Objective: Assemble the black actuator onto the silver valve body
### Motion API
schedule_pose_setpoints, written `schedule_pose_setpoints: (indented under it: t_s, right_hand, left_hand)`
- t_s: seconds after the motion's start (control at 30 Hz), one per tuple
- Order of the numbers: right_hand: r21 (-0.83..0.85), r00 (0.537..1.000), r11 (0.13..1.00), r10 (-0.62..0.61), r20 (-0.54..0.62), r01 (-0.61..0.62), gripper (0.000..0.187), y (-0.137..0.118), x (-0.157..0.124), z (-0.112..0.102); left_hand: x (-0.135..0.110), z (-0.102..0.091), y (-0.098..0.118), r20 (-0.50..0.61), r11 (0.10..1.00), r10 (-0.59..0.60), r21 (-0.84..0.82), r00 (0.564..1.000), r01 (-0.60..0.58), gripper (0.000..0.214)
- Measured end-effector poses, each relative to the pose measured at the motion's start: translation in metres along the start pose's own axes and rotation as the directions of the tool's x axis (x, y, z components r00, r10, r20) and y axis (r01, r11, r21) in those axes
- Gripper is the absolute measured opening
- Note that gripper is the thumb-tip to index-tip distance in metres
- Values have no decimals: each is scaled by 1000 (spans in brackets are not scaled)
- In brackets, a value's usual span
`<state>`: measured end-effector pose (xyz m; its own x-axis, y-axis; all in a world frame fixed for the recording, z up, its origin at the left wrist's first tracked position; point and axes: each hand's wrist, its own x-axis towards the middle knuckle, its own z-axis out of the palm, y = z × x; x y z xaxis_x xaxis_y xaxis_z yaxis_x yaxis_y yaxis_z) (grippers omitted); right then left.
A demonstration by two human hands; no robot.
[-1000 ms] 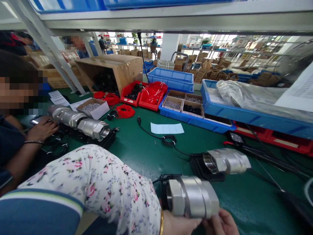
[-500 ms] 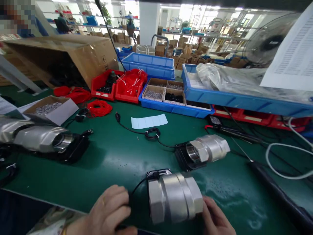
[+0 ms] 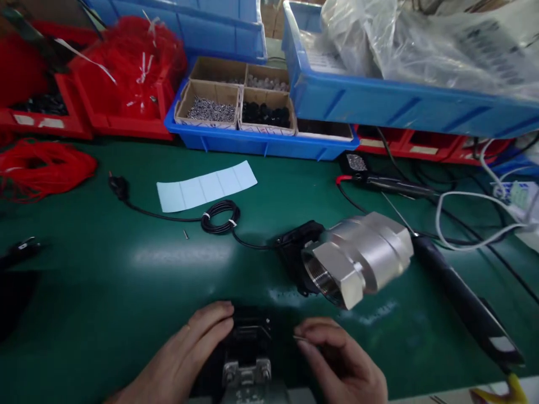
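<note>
Fingers of the left hand (image 3: 185, 356) rest curled against the left side of the black actuator block (image 3: 248, 350) at the table's near edge; the right hand (image 3: 343, 362) pinches what looks like a small thin pin beside the block's right side. Steadying the block firmly while guiding the pin straight seems wise. Farther off lies a second silver valve (image 3: 357, 258), then the blue tray (image 3: 256, 143).

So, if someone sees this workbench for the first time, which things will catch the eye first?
Probably the shiny silver valve body, lying on its side right of centre on the green mat. Next, the bright red wire bundles in the red bin at the top left. At the bottom edge, the left hand and right hand flank a black part with metal fittings.
</note>
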<state>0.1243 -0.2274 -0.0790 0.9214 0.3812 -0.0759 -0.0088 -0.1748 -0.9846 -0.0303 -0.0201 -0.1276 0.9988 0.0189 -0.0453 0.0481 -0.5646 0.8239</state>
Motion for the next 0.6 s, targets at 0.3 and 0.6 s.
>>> schedule_pose_setpoints:
  t_s: [0.3, 0.6]
  right_hand:
    - [-24, 790, 879, -415, 452, 476, 19, -44, 39, 7]
    - [213, 794, 972, -204, 573, 96, 18, -74, 52, 28]
  left_hand:
    - [6, -74, 27, -183, 981, -193, -63, 964, 185, 25]
    - [86, -71, 99, -372, 873, 166, -375, 913, -311, 10]
